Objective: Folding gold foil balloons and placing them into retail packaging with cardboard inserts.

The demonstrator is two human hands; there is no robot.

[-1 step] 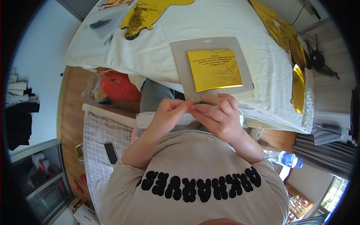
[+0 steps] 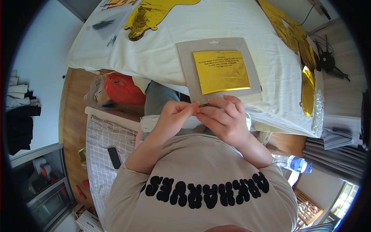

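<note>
My left hand (image 2: 176,114) and my right hand (image 2: 225,119) meet at the fingertips, just off the near edge of the table. Both are closed in a pinch. A thin dark bit shows between the fingertips, too small to name. Beyond my fingers, a grey backing card (image 2: 188,69) with a hang hole lies on the white cloth. On the card rests a flat, shiny gold foil packet (image 2: 224,77) in a clear bag with small print. The card's near edge is close to my fingertips, and I cannot tell whether they touch it.
Gold foil balloons lie at the table's far left (image 2: 145,19) and along its right side (image 2: 288,33). Several small dark sticks (image 2: 102,24) are on a clear plastic sheet at the left. A red bag (image 2: 123,89) is under the table; a phone (image 2: 114,157) lies on checked fabric.
</note>
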